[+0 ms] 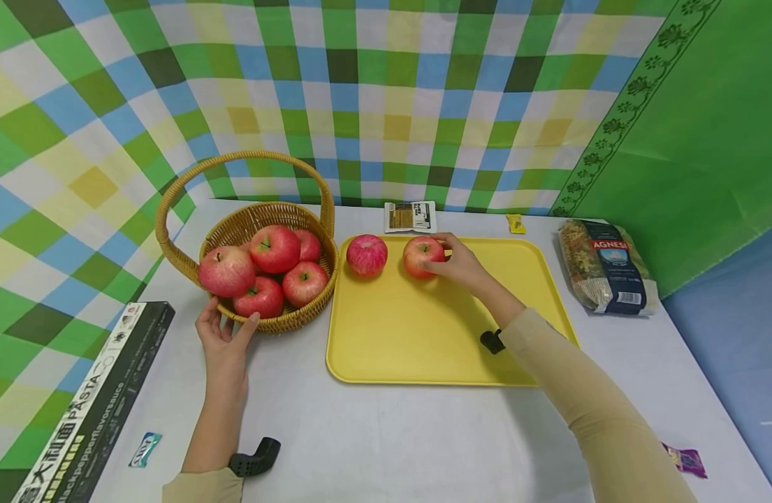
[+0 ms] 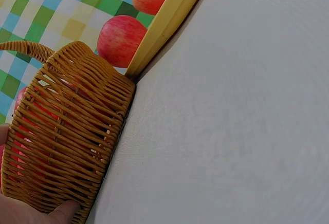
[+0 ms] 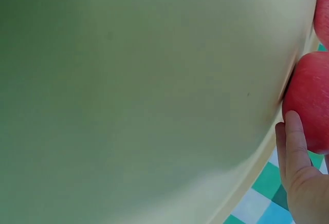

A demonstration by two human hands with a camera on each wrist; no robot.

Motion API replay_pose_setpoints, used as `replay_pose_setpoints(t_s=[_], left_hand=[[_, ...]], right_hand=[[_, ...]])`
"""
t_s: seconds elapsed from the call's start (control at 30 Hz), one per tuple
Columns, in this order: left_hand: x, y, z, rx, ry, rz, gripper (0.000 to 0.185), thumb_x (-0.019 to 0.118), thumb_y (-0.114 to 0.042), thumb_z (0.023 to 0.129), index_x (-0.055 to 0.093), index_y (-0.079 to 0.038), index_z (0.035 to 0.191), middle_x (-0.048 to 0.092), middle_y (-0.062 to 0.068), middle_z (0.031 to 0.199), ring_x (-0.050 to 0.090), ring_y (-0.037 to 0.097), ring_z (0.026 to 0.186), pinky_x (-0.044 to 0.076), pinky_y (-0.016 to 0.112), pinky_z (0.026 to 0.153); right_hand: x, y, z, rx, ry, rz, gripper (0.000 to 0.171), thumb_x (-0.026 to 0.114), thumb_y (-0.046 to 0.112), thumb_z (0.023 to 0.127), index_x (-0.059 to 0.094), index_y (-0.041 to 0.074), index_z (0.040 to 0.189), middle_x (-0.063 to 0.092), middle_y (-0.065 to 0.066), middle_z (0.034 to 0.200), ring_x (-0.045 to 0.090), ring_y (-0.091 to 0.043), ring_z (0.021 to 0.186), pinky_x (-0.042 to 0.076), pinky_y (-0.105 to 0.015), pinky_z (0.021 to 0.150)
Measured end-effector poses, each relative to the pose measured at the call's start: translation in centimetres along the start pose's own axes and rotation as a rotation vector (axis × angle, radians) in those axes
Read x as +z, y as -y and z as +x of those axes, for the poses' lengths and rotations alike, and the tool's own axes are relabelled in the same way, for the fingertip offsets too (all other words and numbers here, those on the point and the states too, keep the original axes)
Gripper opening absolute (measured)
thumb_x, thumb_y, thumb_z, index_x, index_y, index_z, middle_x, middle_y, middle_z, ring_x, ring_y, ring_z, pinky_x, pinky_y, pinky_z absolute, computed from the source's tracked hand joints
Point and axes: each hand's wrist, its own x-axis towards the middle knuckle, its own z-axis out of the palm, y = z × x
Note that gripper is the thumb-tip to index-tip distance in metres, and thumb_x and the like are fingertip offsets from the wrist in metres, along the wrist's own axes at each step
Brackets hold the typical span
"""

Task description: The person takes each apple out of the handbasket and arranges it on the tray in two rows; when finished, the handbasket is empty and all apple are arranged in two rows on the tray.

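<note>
A wicker basket (image 1: 291, 321) with a tall arched handle holds several red apples (image 1: 274, 249). At its near-left side my left hand (image 1: 225, 339) grips the rim, with one fingertip against the woven wall in the left wrist view. On the yellow tray (image 1: 417, 349), my right hand (image 1: 461, 262) holds a red apple (image 1: 420, 256) between thumb and fingers, near the tray's back edge. In the right wrist view, fingers (image 3: 295, 142) lie along this apple's side. Another red apple (image 1: 367, 256) sits on the tray's back-left corner, between the held apple and the basket.
Behind the tray lies a small flat packet (image 1: 410, 216), with a yellow wrapped sweet (image 1: 515, 223) farther right. A bag of pasta (image 1: 607, 267) is right of the tray. A long black box (image 1: 103, 398) and a teal wrapper (image 1: 145, 449) lie left; a purple wrapper (image 1: 686, 461) lies front right.
</note>
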Motion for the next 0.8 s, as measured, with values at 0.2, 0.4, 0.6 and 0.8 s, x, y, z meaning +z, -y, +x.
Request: replay_pose_setpoints(t_s=[0.2, 0.4, 0.6, 0.8], left_hand=[[0.0, -0.1, 0.0, 0.004, -0.008, 0.007, 0.077, 0.07, -0.006, 0.087, 0.02, -0.024, 0.143, 0.014, 0.0, 0.156, 0.017, 0.022, 0.142, 0.037, 0.025, 0.107], [0.0, -0.1, 0.0, -0.001, -0.006, 0.003, 0.077, 0.07, -0.005, 0.088, 0.02, -0.023, 0.143, 0.015, -0.001, 0.156, 0.017, 0.022, 0.141, 0.037, 0.026, 0.107], [0.0, -0.1, 0.0, -0.002, -0.002, 0.005, 0.078, 0.07, -0.007, 0.087, 0.019, -0.024, 0.143, 0.014, -0.002, 0.155, 0.016, 0.021, 0.142, 0.036, 0.026, 0.107], [0.0, -0.1, 0.0, -0.006, 0.002, 0.007, 0.077, 0.07, -0.007, 0.088, 0.019, -0.024, 0.143, 0.014, -0.002, 0.155, 0.016, 0.021, 0.142, 0.036, 0.026, 0.107]], right_hand=[[0.1, 0.1, 0.0, -0.008, 0.011, -0.021, 0.071, 0.075, 0.026, 0.085, 0.036, 0.011, 0.143, 0.044, -0.017, 0.136, 0.048, -0.033, 0.114, 0.049, -0.041, 0.09], [-1.2, 1.3, -1.0, -0.046, 0.046, -0.133, 0.079, 0.076, 0.028, 0.084, 0.033, 0.007, 0.147, 0.04, -0.018, 0.143, 0.049, -0.039, 0.12, 0.048, -0.047, 0.095], [-2.9, 2.9, -2.4, -0.102, 0.058, -0.184, 0.078, 0.075, 0.026, 0.085, 0.033, 0.01, 0.148, 0.038, -0.02, 0.145, 0.047, -0.042, 0.122, 0.048, -0.051, 0.094], [-2.8, 4.8, -3.6, -0.164, 0.059, -0.103, 0.076, 0.075, 0.022, 0.086, 0.034, 0.012, 0.149, 0.039, -0.017, 0.145, 0.047, -0.04, 0.123, 0.051, -0.048, 0.091]])
